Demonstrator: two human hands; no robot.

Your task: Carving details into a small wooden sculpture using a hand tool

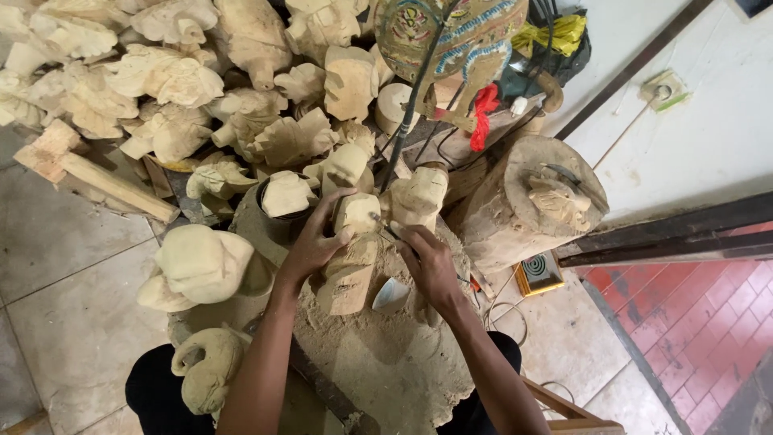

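A pale, rough-carved wooden figure (352,270) lies on a sawdust-covered work block (386,362) in front of me. My left hand (312,246) grips the figure around its upper part and holds it steady. My right hand (427,262) is closed on a thin rotary carving tool (392,232) whose tip touches the figure's head. A black flexible shaft (411,105) runs up from the tool toward the top of the view. A small white chip or bowl (391,295) lies on the block between my hands.
Several unfinished wooden carvings (169,76) are piled at the top left. A log stump (523,209) with a small carving on top stands at the right. A painted mask (451,32) hangs above. Two more carvings (201,266) rest at my left knee; red tiles (700,322) lie at right.
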